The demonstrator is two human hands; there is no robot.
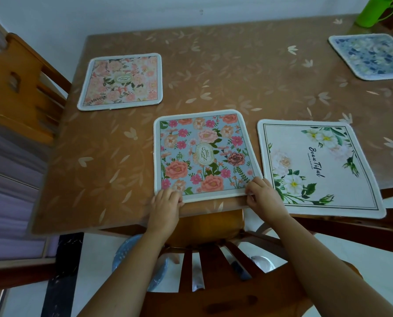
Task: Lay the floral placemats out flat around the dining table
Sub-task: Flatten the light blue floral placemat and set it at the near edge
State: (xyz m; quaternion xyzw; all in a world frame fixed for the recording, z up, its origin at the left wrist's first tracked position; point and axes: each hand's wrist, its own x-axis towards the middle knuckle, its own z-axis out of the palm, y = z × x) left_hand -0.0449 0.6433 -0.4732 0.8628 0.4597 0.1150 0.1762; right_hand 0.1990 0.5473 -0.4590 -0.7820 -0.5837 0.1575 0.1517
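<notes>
Your left hand [167,201] and right hand [263,193] each pinch a near corner of the blue garden placemat [202,154], fingers curled over its hem, at the middle of the dining table's [213,65] near edge. You're squaring this mat, and it lies flat. Three others are down: the pink placemat [120,82] at the table's far left, the white placemat [316,165] at its near right, and the blue-and-white placemat [371,57] at its far right. Next, release without dragging. The white one seems to overhang the table's near edge, though the wide lens may exaggerate, so nudge it inward.
</notes>
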